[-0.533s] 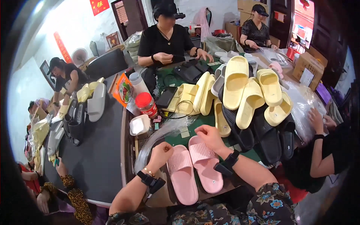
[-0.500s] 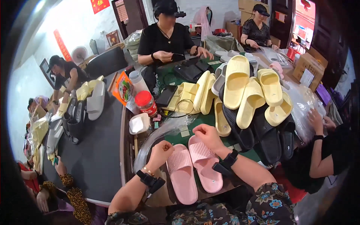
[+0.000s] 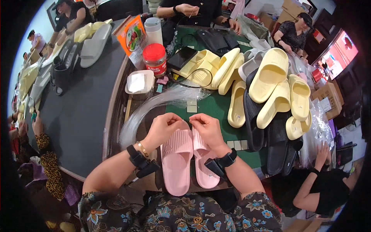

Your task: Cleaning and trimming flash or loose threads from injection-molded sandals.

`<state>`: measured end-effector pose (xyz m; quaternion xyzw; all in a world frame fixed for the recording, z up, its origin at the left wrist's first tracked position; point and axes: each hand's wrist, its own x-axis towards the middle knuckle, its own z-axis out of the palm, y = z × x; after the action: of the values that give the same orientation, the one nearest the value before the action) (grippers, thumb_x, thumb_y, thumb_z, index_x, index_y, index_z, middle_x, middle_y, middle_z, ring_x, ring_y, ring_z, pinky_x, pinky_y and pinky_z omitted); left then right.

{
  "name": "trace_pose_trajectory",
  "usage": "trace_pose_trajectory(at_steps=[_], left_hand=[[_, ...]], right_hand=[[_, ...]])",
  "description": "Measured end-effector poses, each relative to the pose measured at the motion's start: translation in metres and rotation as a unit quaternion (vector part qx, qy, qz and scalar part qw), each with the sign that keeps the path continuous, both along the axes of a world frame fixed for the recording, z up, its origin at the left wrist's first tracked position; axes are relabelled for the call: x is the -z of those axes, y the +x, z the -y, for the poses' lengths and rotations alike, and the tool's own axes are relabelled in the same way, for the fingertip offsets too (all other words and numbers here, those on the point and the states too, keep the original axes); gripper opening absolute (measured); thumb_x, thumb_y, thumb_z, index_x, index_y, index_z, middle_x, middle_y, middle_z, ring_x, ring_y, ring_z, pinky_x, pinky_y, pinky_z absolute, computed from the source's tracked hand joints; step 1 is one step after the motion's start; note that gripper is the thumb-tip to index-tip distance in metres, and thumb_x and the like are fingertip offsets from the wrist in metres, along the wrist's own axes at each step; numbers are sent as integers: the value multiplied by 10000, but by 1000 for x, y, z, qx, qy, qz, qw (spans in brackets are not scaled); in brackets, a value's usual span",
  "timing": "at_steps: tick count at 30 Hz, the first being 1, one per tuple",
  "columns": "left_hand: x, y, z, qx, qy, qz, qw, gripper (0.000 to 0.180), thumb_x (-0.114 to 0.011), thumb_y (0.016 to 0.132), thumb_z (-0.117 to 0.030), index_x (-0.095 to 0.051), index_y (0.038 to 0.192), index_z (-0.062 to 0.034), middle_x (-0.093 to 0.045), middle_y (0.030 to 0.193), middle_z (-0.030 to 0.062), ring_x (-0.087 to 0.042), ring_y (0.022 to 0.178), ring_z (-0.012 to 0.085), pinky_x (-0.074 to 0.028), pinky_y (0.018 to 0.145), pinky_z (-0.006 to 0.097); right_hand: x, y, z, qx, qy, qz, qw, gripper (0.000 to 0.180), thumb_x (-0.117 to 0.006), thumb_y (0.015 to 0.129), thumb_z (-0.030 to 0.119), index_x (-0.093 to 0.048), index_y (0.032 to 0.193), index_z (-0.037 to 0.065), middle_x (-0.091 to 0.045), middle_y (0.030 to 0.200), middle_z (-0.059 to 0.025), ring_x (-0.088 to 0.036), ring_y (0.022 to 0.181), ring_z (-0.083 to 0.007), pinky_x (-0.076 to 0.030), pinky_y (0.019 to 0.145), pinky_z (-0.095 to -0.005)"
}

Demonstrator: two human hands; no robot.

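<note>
A pair of pink slippers lies side by side before me, the left slipper (image 3: 176, 170) and the right slipper (image 3: 203, 173), heels toward me. My left hand (image 3: 164, 130) is over the toe of the left slipper, thumb and fingers pinched together. Close beside it, my right hand (image 3: 209, 131) pinches above the toe of the right slipper, hiding part of its strap. Whatever sits between the fingertips is too small to make out. Just beyond my hands, a bundle of clear thin plastic strands (image 3: 143, 107) curves across the table.
Yellow slippers (image 3: 269, 75) are piled on black slippers (image 3: 276, 145) at the right. A red-lidded jar (image 3: 154, 58), a white tray (image 3: 140, 82) and an orange packet (image 3: 132, 36) stand to the far left. Co-workers' hands (image 3: 321, 154) work around the tables.
My hands have come closer together above the slippers' toes, the right moving down and left. The view has tilted downward, and the right slipper lies nearer the left one.
</note>
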<state>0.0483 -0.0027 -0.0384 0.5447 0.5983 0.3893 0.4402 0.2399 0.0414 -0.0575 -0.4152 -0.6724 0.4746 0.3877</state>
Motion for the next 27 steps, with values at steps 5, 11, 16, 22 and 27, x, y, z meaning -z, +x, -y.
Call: trace_pose_trajectory(at_steps=[5,11,16,22,27], left_hand=[[-11,6,3,19,7,4,1000,189,-648,866,-133,-674,939,38,-701,799,80,-638,710,95,-512,654,254],[5,9,3,20,11,39,999,201,-661,875,-152,-678,945,36,-701,799,73,-632,714,85,-507,660,246],[6,10,4,13,13,52,998,199,-667,868,-150,-679,944,34,-698,795,69,-620,699,79,-497,633,239],[1,11,4,1,-4,22,1000,174,-675,875,-128,-652,917,39,-667,814,27,-586,737,52,-482,655,206],[7,9,5,-8,12,3,1000,166,-683,867,-121,-647,913,35,-661,804,22,-583,721,52,-482,646,207]], right_hand=[[-9,-1,5,4,59,33,998,114,-633,831,42,-679,923,-7,-675,817,-103,-635,692,-167,-492,629,-275],[-6,-1,4,-21,110,30,993,99,-652,791,28,-675,882,-3,-628,809,-97,-613,719,-212,-484,617,-299],[0,1,2,-37,117,57,991,94,-655,806,-16,-676,897,-24,-610,847,-83,-611,741,-151,-515,638,-254],[-1,2,3,-38,128,52,990,94,-656,804,-13,-676,895,-25,-610,839,-81,-611,745,-149,-520,640,-255],[-5,-1,4,-32,141,55,988,93,-675,783,61,-679,858,5,-632,786,-107,-609,717,-234,-474,619,-328]])
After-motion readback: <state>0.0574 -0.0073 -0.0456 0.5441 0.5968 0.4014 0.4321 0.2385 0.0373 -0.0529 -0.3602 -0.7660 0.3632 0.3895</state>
